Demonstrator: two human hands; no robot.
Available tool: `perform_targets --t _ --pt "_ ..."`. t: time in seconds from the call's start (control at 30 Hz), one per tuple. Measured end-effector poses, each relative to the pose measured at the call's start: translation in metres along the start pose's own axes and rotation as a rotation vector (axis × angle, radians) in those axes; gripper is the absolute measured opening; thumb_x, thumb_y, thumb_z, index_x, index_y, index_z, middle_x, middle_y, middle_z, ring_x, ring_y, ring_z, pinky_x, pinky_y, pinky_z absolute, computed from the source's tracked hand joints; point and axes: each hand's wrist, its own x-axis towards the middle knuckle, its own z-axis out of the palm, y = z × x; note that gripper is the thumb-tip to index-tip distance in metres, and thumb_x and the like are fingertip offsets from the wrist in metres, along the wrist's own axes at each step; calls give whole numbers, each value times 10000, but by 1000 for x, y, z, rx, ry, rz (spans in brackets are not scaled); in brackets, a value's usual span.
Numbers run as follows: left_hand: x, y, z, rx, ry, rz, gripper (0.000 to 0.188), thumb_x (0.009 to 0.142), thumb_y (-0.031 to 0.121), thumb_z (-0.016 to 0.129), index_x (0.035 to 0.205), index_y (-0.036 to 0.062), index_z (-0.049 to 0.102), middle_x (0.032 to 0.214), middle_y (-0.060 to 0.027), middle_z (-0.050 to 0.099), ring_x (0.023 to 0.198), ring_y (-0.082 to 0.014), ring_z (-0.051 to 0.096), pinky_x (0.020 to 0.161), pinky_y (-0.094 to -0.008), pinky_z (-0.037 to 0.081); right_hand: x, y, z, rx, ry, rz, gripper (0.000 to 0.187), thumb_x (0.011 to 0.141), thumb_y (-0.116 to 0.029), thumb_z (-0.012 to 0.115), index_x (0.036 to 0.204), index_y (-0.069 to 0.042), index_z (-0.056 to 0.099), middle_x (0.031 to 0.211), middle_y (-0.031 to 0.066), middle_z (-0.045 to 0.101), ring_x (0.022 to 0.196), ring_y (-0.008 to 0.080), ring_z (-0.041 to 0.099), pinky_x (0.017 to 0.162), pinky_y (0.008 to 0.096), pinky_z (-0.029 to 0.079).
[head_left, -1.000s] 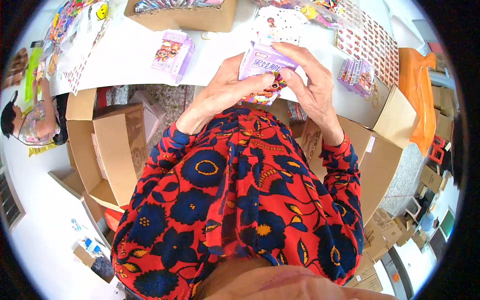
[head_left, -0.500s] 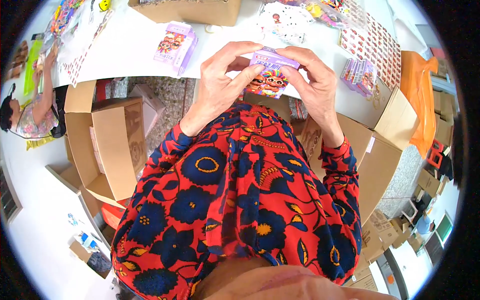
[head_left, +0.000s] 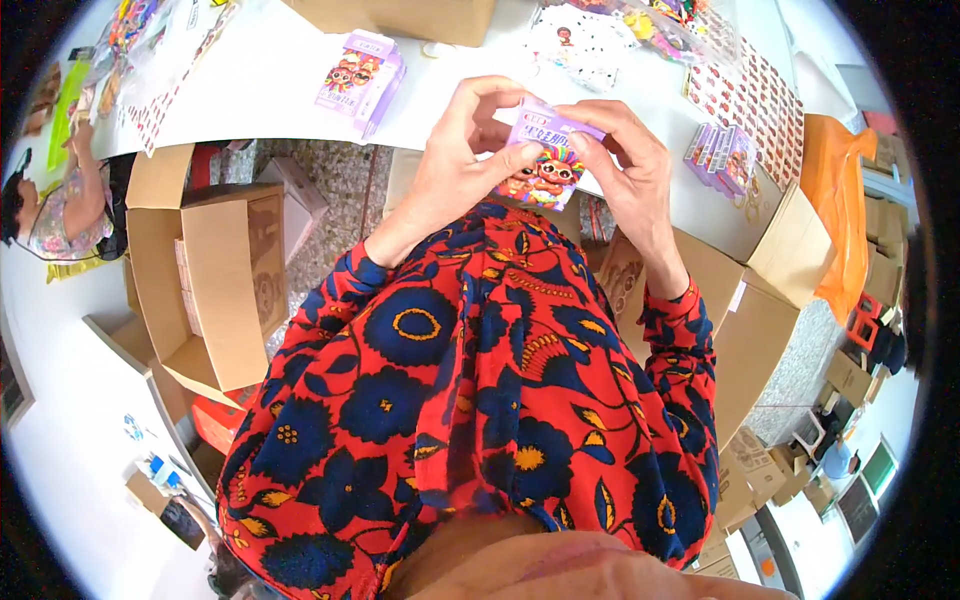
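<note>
Both my hands hold a small purple box (head_left: 552, 172) printed with colourful cartoon figures, just over the near edge of the white table (head_left: 270, 100). My left hand (head_left: 470, 140) grips its left side, thumb across the front and fingers behind. At the upper right corner, my right hand (head_left: 628, 160) pinches the box between thumb and fingers. The box tilts slightly, its printed face toward me. To the left on the table lies a stack of flat purple cartons (head_left: 360, 85) with similar pictures. At the right sits a row of filled-looking purple boxes (head_left: 720, 155).
Open cardboard cartons stand below the table at left (head_left: 228, 290) and right (head_left: 745, 330). Sticker sheets (head_left: 750, 105), a bag of white pieces (head_left: 580, 45) and a brown carton (head_left: 400, 18) lie on the table. An orange bag (head_left: 840, 200) hangs at right. Another person (head_left: 75, 205) works at far left.
The box has tilted, its upper left corner now higher, and my left hand has shifted slightly right along it. My right hand has hardly moved. The view has shifted a little.
</note>
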Motion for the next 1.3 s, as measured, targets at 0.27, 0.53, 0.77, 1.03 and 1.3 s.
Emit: perform_targets --t 0.27,0.53,0.77,1.03,1.3 --pt "-6 -13 -3 13 -273 -165 337 887 237 603 1110 -5 527 932 -95 642 806 -149 621 694 -282 502 13 1 -14 -51 -110 -62 198 844 -63 610 1033 -14 642 977 60 638 850 100 574 769 247 466" --pt "-4 -4 -12 313 -367 -46 332 842 236 647 1080 20 563 789 -114 663 704 -159 648 628 -301 501 31 -23 -34 -232 -424 -33 237 824 -59 618 1058 -31 647 902 77 676 793 144 635 712 269 511" --pt "-5 10 -11 407 -364 -136 307 826 188 648 1087 41 581 806 -129 664 690 -199 644 649 -320 499 32 -22 -30 -294 -525 -103 257 812 -11 597 1064 -39 637 938 99 667 794 187 654 690 280 532" --pt "-4 1 -5 216 -200 -254 300 838 188 635 1038 -29 579 828 -110 668 729 -156 631 668 -303 502 19 1 -2 -432 -119 -352 279 810 1 603 1079 -61 643 979 103 666 836 200 656 725 293 530" --pt "-1 3 -4 99 -223 -308 309 848 215 639 1047 -13 574 871 -89 657 762 -121 618 629 -268 529 11 11 3 -263 -54 -298 301 825 7 589 1118 -48 632 1099 118 632 991 216 621 832 297 504"
